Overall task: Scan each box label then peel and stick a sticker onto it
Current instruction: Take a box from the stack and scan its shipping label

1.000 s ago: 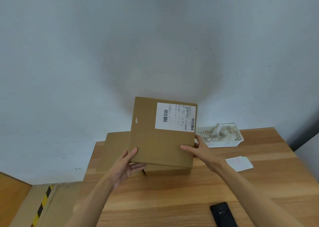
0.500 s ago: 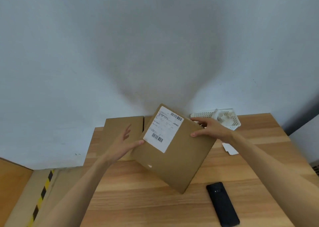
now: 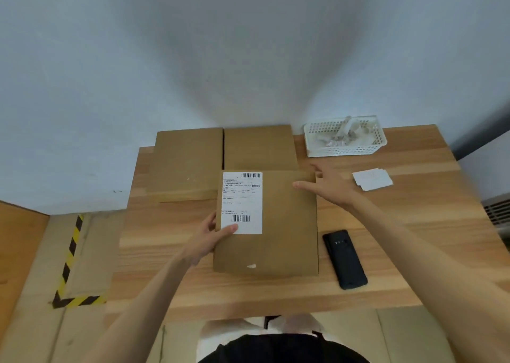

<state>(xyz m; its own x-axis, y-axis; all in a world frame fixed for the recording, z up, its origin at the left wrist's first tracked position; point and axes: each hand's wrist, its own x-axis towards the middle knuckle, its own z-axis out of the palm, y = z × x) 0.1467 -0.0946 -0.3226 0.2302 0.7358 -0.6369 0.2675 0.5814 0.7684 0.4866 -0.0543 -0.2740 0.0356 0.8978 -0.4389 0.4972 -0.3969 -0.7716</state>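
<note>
Cardboard, plain brown and matte: flat rectangular cardboard box [image 3: 278, 224] lay flat on the pale wooden plank counter [image 3: 414, 238], its top face smooth apart from a small white scuff near the front edge. White rectangular shipping label [image 3: 242, 202] was stuck along the box's left side, with one barcode at its far end and another near its front end; the small print was too fine to read.

Left hand [image 3: 208, 238] gripped the box's left edge, thumb lying across the label's front corner, fingers tucked under the edge. Right hand [image 3: 328, 186] was spread wide with straight fingers over the box's far right corner; whether it touched the cardboard could not be told.

Two more flat brown cardboard boxes [image 3: 220, 155] sat side by side behind, against the grey wall. White perforated plastic basket [image 3: 345, 148] with crumpled white scraps stood at the far right. Small stack of white paper stickers [image 3: 372, 180] lay just in front of the basket. Black rectangular handheld device [image 3: 345, 259] lay on the counter just right of the box.
</note>
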